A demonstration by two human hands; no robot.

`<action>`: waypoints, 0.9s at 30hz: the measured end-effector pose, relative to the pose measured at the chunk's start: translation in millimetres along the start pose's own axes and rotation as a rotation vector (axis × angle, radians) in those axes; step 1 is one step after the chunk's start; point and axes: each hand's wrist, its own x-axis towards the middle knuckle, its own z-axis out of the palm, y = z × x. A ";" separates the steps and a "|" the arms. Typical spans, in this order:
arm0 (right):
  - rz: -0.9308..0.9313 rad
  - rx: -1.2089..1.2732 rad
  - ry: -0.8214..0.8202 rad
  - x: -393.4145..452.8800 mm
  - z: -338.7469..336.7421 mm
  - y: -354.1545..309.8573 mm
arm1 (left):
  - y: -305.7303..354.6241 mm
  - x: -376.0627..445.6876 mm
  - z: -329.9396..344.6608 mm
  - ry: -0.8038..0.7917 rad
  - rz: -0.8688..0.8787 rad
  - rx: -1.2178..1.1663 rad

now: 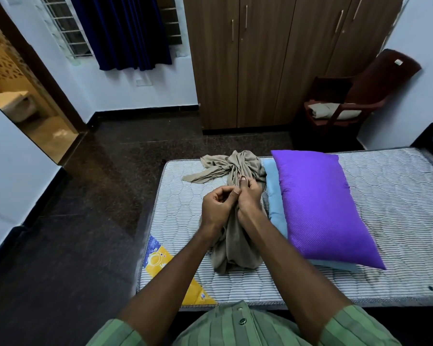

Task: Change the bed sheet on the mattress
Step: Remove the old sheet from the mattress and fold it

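Note:
A bare striped mattress (398,196) lies on the floor in front of me. A crumpled beige bed sheet (231,168) is bunched up on its left part. My right hand (249,196) grips the gathered middle of this sheet, fingers curled round the cloth. My left hand (218,204) is curled right beside it, thumb and fingertips pinching the same bunch. A purple pillow (320,206) rests to the right on a folded light blue sheet (275,196).
Dark stone floor (85,221) spreads left of the mattress. A wooden wardrobe (273,58) stands behind, and a dark red chair (348,101) with folded cloth on its seat sits at the right wall. An open doorway (23,96) is on the left.

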 end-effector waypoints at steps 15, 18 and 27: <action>-0.220 -0.293 -0.596 -14.7 -11.3 -13.3 | 38.8 71.5 -63.2 -0.137 -0.100 0.212; -0.242 -0.299 -0.702 -30.7 6.6 -21.7 | 64.0 75.4 -70.9 -0.263 -0.035 0.330; -0.337 -0.381 -0.857 -27.6 44.6 -42.0 | 105.0 83.9 -96.5 -0.365 0.324 0.581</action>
